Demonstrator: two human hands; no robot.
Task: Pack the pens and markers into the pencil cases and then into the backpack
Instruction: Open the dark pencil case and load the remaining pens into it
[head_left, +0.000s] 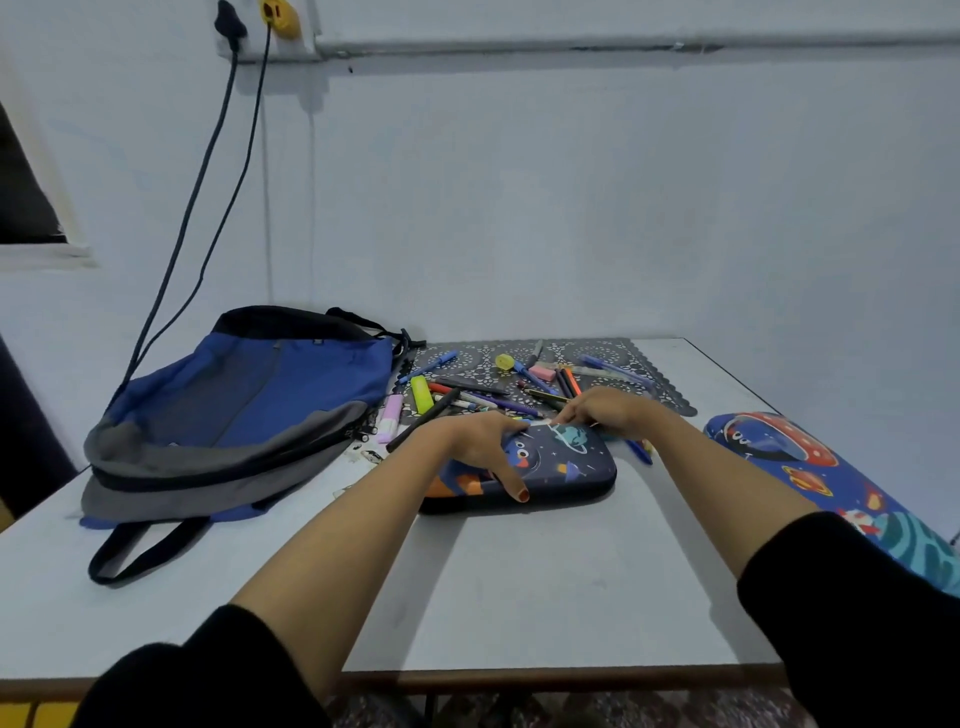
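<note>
I have the left hand (483, 441) spread flat on the lid of the dark pencil case (566, 462), fingers straight and pressing it down, thumb reaching toward its near edge. The right hand (608, 410) is curled at the case's far rim, fingertips pinching something there. It may be the zip pull, but it is too small to tell. The case is a navy hard shell printed with planets and a cartoon creature, and it lies closed on the table (545, 571). By my reading the task is barely begun. At twelve o'clock from the case the pens and markers (488, 387) lie loose on a patterned mat (623, 353). At three o'clock the second pencil case (779, 447), blue with red planets, sits closed. At nine o'clock the backpack (249, 405), blue and grey, lies slumped with nothing packed that I can see.
</note>
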